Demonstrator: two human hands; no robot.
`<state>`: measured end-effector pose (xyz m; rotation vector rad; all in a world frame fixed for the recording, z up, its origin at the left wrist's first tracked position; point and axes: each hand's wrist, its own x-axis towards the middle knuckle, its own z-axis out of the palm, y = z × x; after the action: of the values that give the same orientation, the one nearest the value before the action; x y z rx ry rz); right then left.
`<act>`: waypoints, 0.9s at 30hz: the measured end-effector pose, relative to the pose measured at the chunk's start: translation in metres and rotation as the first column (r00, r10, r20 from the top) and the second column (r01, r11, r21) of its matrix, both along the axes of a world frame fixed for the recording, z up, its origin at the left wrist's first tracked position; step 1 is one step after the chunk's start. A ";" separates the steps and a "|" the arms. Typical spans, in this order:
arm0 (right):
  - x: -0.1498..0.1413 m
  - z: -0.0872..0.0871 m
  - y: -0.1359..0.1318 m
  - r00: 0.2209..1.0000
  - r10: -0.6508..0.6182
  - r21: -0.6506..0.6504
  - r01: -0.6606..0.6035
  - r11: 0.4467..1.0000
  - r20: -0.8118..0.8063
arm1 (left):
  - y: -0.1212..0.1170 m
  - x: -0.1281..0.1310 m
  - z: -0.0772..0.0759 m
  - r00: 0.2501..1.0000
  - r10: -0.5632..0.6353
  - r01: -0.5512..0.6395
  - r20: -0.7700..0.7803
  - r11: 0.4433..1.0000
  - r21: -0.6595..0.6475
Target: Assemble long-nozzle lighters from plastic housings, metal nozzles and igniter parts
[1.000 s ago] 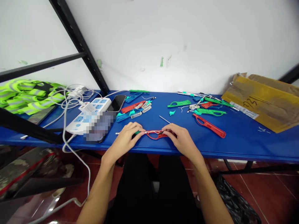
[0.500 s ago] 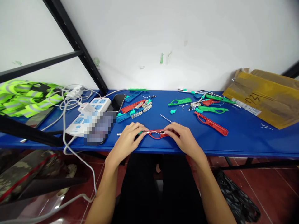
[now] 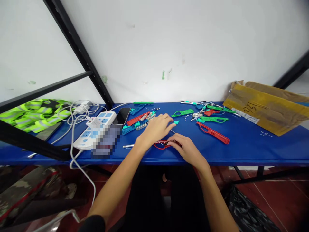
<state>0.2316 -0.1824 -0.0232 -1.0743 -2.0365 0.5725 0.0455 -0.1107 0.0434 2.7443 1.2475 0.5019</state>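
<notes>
My right hand (image 3: 184, 147) rests on the blue table (image 3: 241, 151) near its front edge, fingers pinched on a red plastic handle piece (image 3: 161, 145). My left hand (image 3: 158, 128) is stretched forward over the table, fingers extended toward a small teal plastic part (image 3: 176, 122), holding nothing that I can see. A thin metal pin (image 3: 127, 146) lies to the left of the red piece. Another red handle (image 3: 212, 132) lies to the right, apart from both hands.
Green, red and teal handle parts (image 3: 207, 113) are scattered at the back. More parts lie beside a phone (image 3: 121, 116) and a white power strip (image 3: 96, 129) with cables. A cardboard box (image 3: 267, 106) sits at the right, hi-vis vests (image 3: 36, 112) at the left behind black frame bars.
My left hand has let go of the red piece's left end and reached forward and right toward the teal part. My right hand stays on the red piece. The view has tilted up slightly.
</notes>
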 end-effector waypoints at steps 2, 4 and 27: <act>0.000 -0.001 0.000 1.000 -0.002 0.004 0.002 1.000 -0.009 | 0.021 0.033 0.004 0.998 -0.004 0.002 -0.064 1.000 -0.031; 0.000 -0.001 0.000 1.000 -0.001 0.007 0.001 1.000 -0.016 | 0.039 0.053 0.002 0.997 -0.008 0.003 -0.080 0.998 -0.056; -0.001 0.008 -0.007 0.998 -0.046 -0.065 0.044 0.997 -0.041 | -0.080 -0.065 -0.064 0.738 0.271 -0.069 0.618 0.941 -0.330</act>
<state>0.2308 -0.1898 -0.0148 -1.1334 -1.9643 0.6359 -0.0192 -0.1911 -0.0211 1.9278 1.2424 1.0916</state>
